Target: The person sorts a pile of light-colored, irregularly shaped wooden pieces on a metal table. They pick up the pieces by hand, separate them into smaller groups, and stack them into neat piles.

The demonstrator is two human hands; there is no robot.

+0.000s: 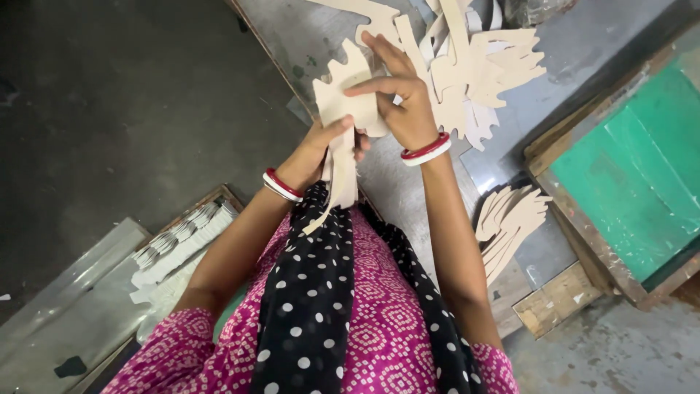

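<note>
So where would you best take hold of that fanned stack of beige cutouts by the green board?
Probably at the narrow bunched end of the fanned stack, nearest the person, coming from that near side. There the pieces overlap tightly, so one hand's pinch should catch them all; the far ends splay apart into separate tips.

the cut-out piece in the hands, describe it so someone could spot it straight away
Start at the grey metal table that runs up the middle. Just over its near edge, the left hand and right hand hold one beige cut-out piece. Unlike the loose pile beyond and the fanned stack beside the right arm, it is lifted and trails a long strip downward.
</note>
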